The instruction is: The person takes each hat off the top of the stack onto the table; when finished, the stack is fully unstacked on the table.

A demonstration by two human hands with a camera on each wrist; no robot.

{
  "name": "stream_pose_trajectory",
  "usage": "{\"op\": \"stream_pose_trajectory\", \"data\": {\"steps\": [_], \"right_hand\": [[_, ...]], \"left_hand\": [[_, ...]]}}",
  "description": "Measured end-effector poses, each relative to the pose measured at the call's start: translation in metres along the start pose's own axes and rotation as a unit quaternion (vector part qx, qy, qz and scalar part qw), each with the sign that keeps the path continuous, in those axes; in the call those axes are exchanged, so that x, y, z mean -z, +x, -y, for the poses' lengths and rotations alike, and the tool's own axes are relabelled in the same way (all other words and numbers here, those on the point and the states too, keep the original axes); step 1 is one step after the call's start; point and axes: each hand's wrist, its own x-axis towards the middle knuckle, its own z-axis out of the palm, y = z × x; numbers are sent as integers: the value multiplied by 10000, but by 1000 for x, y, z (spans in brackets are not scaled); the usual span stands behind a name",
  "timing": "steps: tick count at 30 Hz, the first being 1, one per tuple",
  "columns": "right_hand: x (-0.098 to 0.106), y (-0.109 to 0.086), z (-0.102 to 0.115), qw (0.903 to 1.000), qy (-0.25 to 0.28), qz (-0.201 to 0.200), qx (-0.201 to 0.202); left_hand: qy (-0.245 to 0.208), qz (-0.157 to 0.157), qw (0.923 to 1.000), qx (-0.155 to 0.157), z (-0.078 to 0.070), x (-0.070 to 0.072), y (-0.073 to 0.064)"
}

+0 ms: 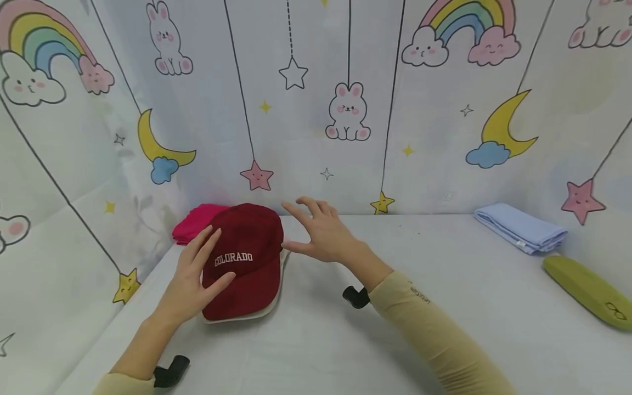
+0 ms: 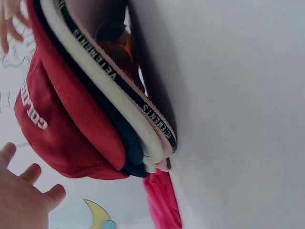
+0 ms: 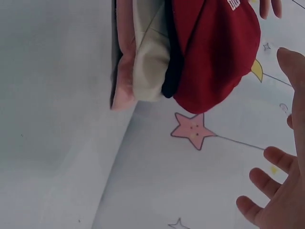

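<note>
A dark red baseball cap (image 1: 252, 238) with COLORADO across its front tops a nested stack of caps on the white table. Under it the wrist views show a navy cap (image 2: 132, 150), a cream cap (image 3: 150, 71) and a pink cap (image 3: 125, 62). A black band with white lettering shows along the lowest edge. At the stack's left side my left hand (image 1: 187, 285) hovers with fingers spread, overlapping the red cap in the head view. My right hand (image 1: 323, 233), fingers spread too, is by the right side of the crown. Neither hand holds anything.
Behind the caps at left lies a bright pink folded cloth (image 1: 195, 226). A light blue folded cloth (image 1: 520, 227) and a long olive-green case (image 1: 585, 291) with a glasses mark lie at right. A patterned white curtain (image 1: 316, 153) borders the table's back and left.
</note>
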Motion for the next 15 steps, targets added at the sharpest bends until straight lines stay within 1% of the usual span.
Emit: {"op": "stream_pose_trajectory", "data": {"steps": [3,7,9,12,15], "right_hand": [[-4,8,1,9998,189,-74,-47],[-10,19,5,9979,576,-295,-21],[-13,22,8,9961,813,-352,37],[-19,26,14,9928,1150,-329,110],[-25,28,20,9886,1475,-286,59]], "left_hand": [[-375,-77,9987,329,6,3,-3],[-767,-98,9944,717,13,5,-6],[-836,-89,9922,916,18,5,-9],[-915,-109,9888,1173,24,4,-13],[-1065,-123,9851,1347,28,3,-16]]}}
